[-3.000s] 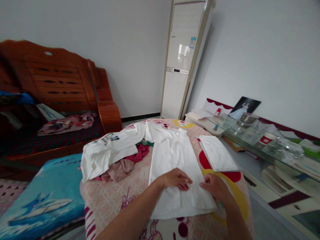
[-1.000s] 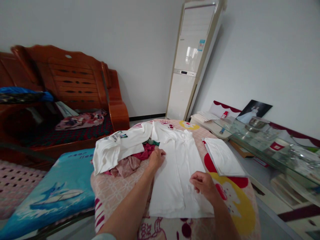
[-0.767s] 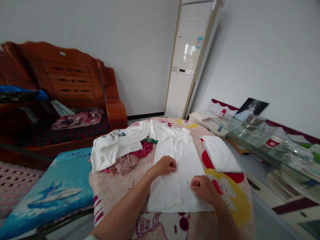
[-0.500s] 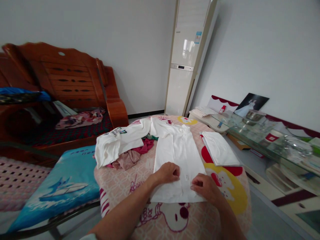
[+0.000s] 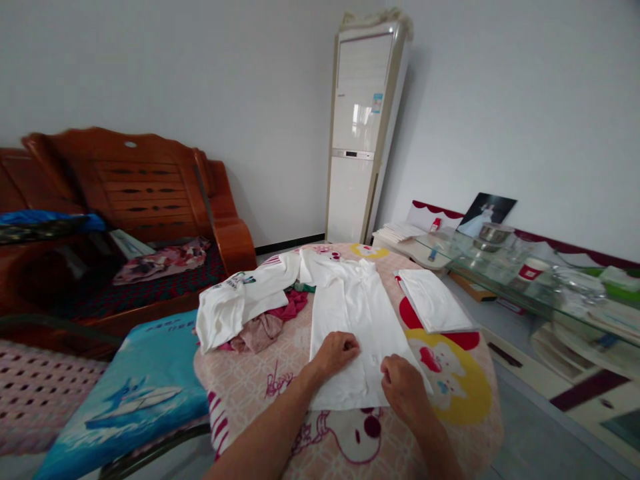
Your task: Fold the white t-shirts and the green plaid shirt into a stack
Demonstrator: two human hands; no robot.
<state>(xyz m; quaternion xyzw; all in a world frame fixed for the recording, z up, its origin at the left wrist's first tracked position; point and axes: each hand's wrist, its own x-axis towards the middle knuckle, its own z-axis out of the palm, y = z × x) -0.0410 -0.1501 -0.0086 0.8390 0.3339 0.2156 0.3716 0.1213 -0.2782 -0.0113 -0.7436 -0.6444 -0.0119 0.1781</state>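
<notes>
A white shirt (image 5: 350,307) lies spread over the patterned cloth, its collar at the far end and its hem toward me. My left hand (image 5: 336,353) is closed on the shirt's lower part, left of the middle. On the other side, my right hand (image 5: 404,387) is also closed with its fingertips at the shirt fabric; the back of the hand partly hides the grip. A folded white garment (image 5: 434,300) lies to the right. At the left, a white printed garment (image 5: 240,293) rests on a heap of pink and brown clothes (image 5: 260,331).
The round table's patterned cloth (image 5: 280,363) carries all the clothes. Close on the right stands a glass-topped cabinet (image 5: 493,270) with a paper cup (image 5: 531,269) and bowls. A blue cushion (image 5: 135,393) and a wooden sofa (image 5: 145,193) are at the left; a tall air conditioner (image 5: 355,133) stands behind.
My view has tilted up slightly. The fingers of my right hand have curled in tighter at the shirt. My left hand stays at nearly the same part of the shirt.
</notes>
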